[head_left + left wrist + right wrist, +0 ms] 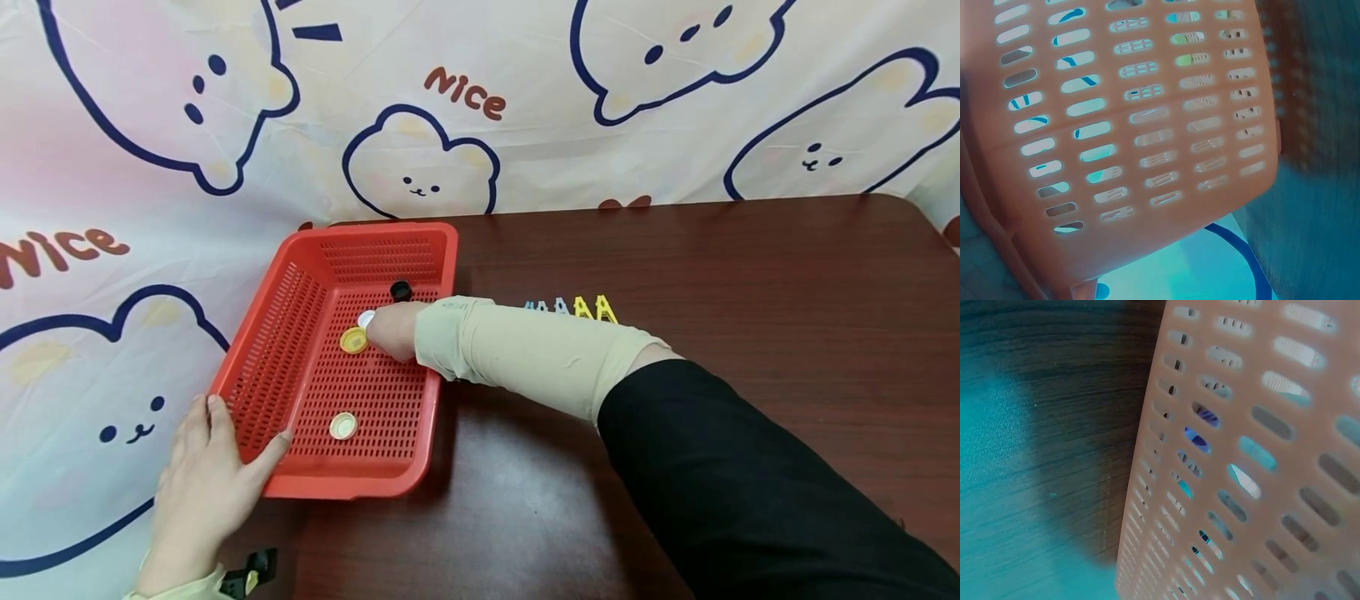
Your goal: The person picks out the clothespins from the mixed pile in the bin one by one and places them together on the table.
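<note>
Bottle caps lie on the floor of the red basket (420, 250) at the counter's left end, the white cap (366, 318) pinched at the right hand's (393, 331) fingertips just above the yellow cap (353, 340), while the left hand (201, 487) braces the basket's near-left corner, fingers straight

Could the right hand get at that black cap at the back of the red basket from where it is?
Probably yes. The right hand is already inside the red basket, beside the yellow cap, and nothing lies between it and the black cap.
</note>
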The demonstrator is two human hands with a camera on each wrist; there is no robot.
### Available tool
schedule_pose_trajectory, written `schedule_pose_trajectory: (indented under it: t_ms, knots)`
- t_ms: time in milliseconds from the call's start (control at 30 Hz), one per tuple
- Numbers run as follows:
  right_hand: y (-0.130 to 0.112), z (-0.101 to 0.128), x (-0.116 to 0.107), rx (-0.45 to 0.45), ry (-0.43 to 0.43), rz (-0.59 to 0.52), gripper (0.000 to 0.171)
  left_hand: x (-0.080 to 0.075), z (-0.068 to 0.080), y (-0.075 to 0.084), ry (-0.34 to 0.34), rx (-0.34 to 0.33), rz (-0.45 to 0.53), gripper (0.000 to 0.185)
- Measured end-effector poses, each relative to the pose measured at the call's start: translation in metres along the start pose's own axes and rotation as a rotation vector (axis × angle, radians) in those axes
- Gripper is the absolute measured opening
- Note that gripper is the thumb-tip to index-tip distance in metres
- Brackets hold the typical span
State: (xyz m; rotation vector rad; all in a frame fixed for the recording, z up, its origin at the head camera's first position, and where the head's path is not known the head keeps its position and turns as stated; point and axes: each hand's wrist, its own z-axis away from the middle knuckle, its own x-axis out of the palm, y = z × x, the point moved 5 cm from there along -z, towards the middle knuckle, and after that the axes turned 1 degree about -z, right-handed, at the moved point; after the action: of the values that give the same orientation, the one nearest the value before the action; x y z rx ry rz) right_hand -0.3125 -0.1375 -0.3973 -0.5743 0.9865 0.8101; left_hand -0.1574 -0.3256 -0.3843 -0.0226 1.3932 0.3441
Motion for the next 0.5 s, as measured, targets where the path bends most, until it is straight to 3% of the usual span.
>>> schedule_pose_trajectory:
  t_ms: [267,500]
  knots:
    - [-0.0017,-0.0010,-0.0006,-0.054,0.022,0.004,0.021,-0.0004,0.0001,0.0010,-0.029,-0.014,-0.003,0.111]
    - [0.0014,-0.0007,-0.0077,-0.127,0.129,-0.277,0.015,-0.0014,0.0000,0.0012,-0.036,-0.018,0.000,0.111]
